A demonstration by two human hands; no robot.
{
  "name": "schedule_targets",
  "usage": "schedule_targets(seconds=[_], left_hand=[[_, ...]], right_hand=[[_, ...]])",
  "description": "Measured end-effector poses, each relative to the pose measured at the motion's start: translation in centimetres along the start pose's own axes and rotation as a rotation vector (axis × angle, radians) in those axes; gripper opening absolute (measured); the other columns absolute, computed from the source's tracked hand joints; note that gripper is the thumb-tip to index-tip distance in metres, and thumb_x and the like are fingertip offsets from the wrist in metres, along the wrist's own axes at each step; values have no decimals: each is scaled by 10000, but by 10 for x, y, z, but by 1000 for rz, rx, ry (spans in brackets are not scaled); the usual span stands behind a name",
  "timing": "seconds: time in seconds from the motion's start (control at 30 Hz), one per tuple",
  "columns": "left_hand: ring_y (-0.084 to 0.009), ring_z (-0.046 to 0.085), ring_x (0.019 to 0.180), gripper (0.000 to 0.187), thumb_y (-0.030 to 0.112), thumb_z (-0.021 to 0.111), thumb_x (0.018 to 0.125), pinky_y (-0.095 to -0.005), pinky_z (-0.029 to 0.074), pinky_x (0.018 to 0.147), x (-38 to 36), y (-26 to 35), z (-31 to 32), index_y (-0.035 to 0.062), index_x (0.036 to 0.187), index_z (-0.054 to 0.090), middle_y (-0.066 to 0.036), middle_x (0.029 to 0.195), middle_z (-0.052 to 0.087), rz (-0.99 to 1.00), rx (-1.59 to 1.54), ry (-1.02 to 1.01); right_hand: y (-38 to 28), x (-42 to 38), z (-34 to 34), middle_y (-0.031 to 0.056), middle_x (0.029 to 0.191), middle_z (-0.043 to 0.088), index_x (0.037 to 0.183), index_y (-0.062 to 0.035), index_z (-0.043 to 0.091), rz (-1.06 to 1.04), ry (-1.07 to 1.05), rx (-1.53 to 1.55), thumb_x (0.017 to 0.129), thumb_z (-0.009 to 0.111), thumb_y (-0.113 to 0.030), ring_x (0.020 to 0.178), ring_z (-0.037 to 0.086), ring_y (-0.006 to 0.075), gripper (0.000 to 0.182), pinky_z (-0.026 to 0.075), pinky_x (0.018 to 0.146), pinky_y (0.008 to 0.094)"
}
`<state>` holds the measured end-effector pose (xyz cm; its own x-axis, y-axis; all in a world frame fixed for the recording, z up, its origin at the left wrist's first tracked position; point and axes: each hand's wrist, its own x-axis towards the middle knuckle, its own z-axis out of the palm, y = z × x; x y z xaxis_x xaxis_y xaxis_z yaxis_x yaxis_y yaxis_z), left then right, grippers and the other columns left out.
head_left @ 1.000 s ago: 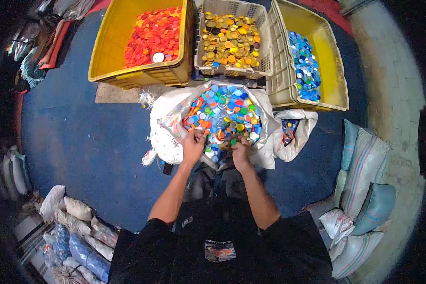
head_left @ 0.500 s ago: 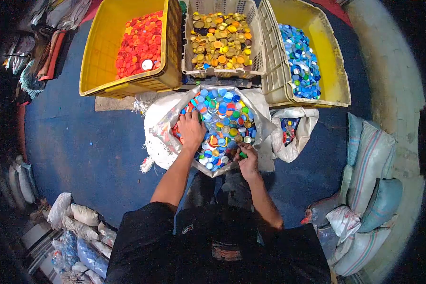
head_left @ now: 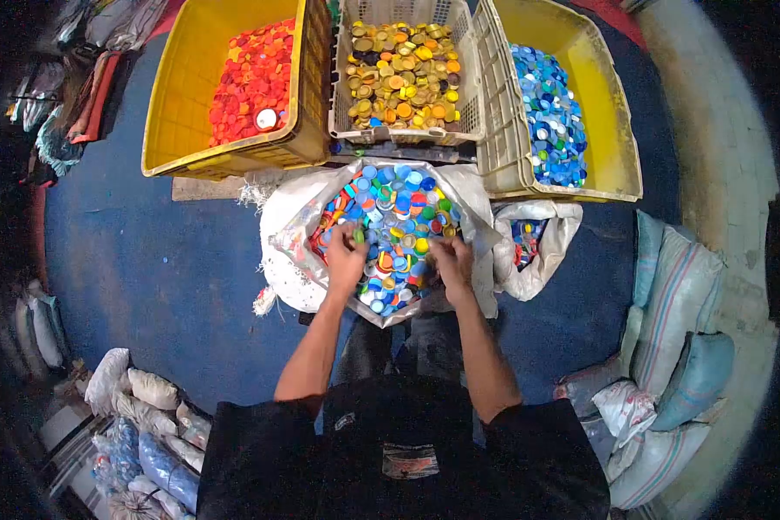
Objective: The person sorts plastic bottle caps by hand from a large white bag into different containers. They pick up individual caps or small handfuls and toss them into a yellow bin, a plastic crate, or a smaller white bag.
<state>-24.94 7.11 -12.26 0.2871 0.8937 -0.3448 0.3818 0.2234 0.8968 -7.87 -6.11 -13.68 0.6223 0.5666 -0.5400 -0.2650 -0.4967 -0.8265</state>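
An open white sack [head_left: 482, 227] full of mixed coloured bottle caps [head_left: 396, 208] lies in front of me. Over its left part, my left hand [head_left: 347, 258] has its fingers closed at a green cap [head_left: 359, 236]. My right hand [head_left: 451, 263] is above the right part of the caps, its fingers bent and blurred; whether it holds a cap is hidden. Beyond the sack stand a yellow crate [head_left: 175, 87] of red caps [head_left: 253, 82], a pale crate [head_left: 342, 108] of yellow and gold caps [head_left: 403, 76], and a yellow crate [head_left: 611, 113] of blue caps [head_left: 548, 113].
A smaller white sack [head_left: 556, 260] with caps is right of the main one. Stuffed sacks [head_left: 676, 303] are piled at the right, and bags [head_left: 152, 390] lie at the lower left. Blue flooring [head_left: 165, 277] surrounds the sacks.
My left hand has moved down and now has a green cap at its fingers. My right hand has shifted slightly up, and the green cap seen by it before no longer shows there.
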Motion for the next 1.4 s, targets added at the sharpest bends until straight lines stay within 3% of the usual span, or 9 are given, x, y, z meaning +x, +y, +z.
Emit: schedule_targets(seconds=[0.13,0.27,0.37,0.6,0.7,0.97,1.17,1.27,1.4], left_hand=[[-187,554,782,229,116,584,776,-319,505,714,-37,-27,-9,57,985,512,-61,881,542,-436,-784,-121],[-176,545,698,106,139,538,877,-295,485,604,-72,-17,-14,47,831,513,-72,807,540,-627,-923,4],[-169,544,651,320,242,575,912,-288,472,574,-79,-19,-18,77,652,490,-67,691,526,-701,-755,2],[-92,441,539,356,278,648,890,-239,355,488,-61,-14,-20,111,633,467,15,590,444,-653,-652,-44],[-55,390,584,308,202,688,863,-224,331,526,-44,-16,-6,115,673,462,41,623,415,-270,-328,33],[-45,461,692,184,52,708,786,-214,411,635,6,-17,13,-9,903,579,31,755,542,-80,-175,-27],[-179,619,827,347,92,746,735,-291,484,740,28,4,18,-3,1024,578,-96,917,651,109,201,40],[-294,625,1010,454,117,757,715,-368,485,846,44,15,21,-7,1100,551,-169,1072,650,217,361,16],[-322,611,1047,533,164,763,717,-398,475,898,70,6,34,8,1172,534,-168,1126,634,344,407,-42]], right_hand=[[-18,35,11,154,862,673,976,-12,607,-312,117,-523,754,744,-292,790,654,320,383,499,734,419],[-50,41,21,196,940,673,1083,-74,607,-184,102,-904,783,689,-329,885,640,389,402,497,786,485],[-56,47,25,182,947,676,1113,-85,598,-122,65,-1060,789,684,-345,903,642,378,424,500,791,483],[-76,42,28,206,986,663,1121,-60,585,-29,3,-1122,805,655,-340,952,637,373,428,498,807,503],[-71,44,26,199,973,670,1094,-38,587,-81,21,-1102,782,650,-304,931,650,362,415,490,810,535],[-59,51,13,213,948,666,1029,-32,627,-212,-30,-1030,767,640,-303,891,649,381,378,524,770,447],[-46,43,-9,161,872,665,988,-40,633,-144,-128,-467,797,608,-284,749,659,278,311,527,654,411],[-21,20,-21,107,861,648,1006,-54,618,110,-271,437,827,554,-253,736,647,226,275,523,603,374],[-3,-14,-29,99,911,636,1073,-48,574,287,-456,938,811,495,-189,753,643,248,307,523,597,355]])
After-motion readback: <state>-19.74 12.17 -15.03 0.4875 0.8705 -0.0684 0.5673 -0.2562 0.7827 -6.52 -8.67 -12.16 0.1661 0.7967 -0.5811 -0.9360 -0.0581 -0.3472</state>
